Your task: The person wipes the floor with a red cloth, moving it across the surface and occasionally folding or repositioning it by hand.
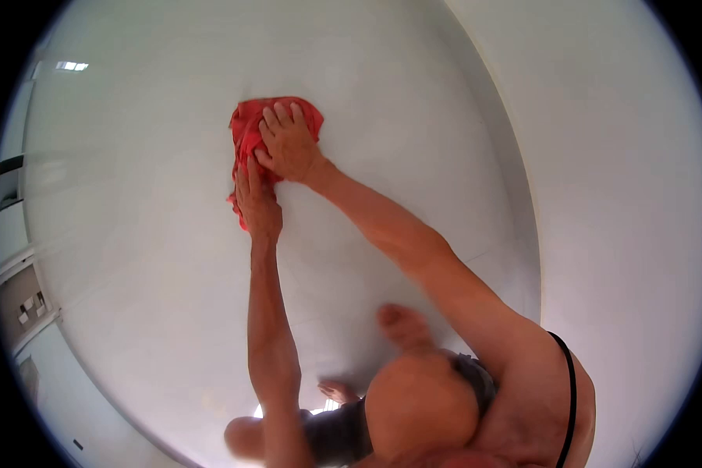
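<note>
A crumpled red cloth lies on the pale, smooth floor, left of centre in the upper half of the view. My right hand rests palm down on its right part, with the fingers spread over the fabric. Just below and to the left, my left hand lies on the cloth's lower part, its fingers stretched out flat and pointing up the view. The two hands are close together, and both arms are extended. Folds of the cloth show around the fingers; the part under the palms is hidden.
A pale wall runs along the right side, meeting the floor in a curved line. My bent knee and a blurred foot are at the bottom. Along the left edge stand a white door or panel and a grey recess.
</note>
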Available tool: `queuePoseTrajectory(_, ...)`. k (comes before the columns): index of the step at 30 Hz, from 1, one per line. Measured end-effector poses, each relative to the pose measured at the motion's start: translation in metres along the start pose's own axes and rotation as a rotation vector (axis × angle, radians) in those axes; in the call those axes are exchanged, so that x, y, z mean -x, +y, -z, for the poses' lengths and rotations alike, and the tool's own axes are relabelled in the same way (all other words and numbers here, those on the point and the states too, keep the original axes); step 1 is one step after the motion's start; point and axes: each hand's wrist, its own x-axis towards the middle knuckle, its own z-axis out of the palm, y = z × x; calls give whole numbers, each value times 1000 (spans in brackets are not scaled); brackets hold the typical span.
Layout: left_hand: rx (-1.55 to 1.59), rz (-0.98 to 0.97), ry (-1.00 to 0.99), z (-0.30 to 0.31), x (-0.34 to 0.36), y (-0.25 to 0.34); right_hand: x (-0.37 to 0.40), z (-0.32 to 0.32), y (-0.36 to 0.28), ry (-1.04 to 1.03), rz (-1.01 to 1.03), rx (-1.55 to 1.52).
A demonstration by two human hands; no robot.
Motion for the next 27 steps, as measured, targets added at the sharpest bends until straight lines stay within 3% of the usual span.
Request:
queuePoseTrajectory(2,94,72,-50,54,72,-36,37,6,-82,10,21,-81)
queuePoseTrajectory(5,-127,55,15,129,194,-82,92,30,-205,-41,54,-214)
queuePoseTrajectory(6,-133,99,-87,169,222,-86,104,39,-243,-56,81,-180)
queuePoseTrajectory(7,-123,133,-198,191,189,-93,79,24,-245,-32,71,-198)
queuePoseTrajectory(9,-141,152,-236,242,236,-99,104,42,-303,-77,82,-156)
queuePoseTrajectory(11,-89,239,-440,315,270,-85,132,66,-361,-59,72,-108)
queuePoseTrajectory(12,-118,205,-467,327,232,-74,97,71,-342,-56,87,-146)
queuePoseTrajectory(13,-190,195,-554,265,134,-57,53,31,-235,-56,67,-173)
queuePoseTrajectory(15,-247,93,-675,81,-83,-34,-33,-83,22,-15,71,-136)
queuePoseTrajectory(17,-360,50,-685,69,-118,-15,-47,-107,72,24,119,-109)
queuePoseTrajectory(18,-349,35,-688,-12,-176,-13,-56,-160,173,41,133,-91)
queuePoseTrajectory(21,-269,79,-685,-104,-270,8,-83,-234,334,71,161,-25)
queuePoseTrajectory(23,-273,170,-641,-117,-274,10,-95,-250,373,31,187,-15)
queuePoseTrajectory(27,-308,126,-603,-165,-214,-21,-91,-267,394,-65,195,36)
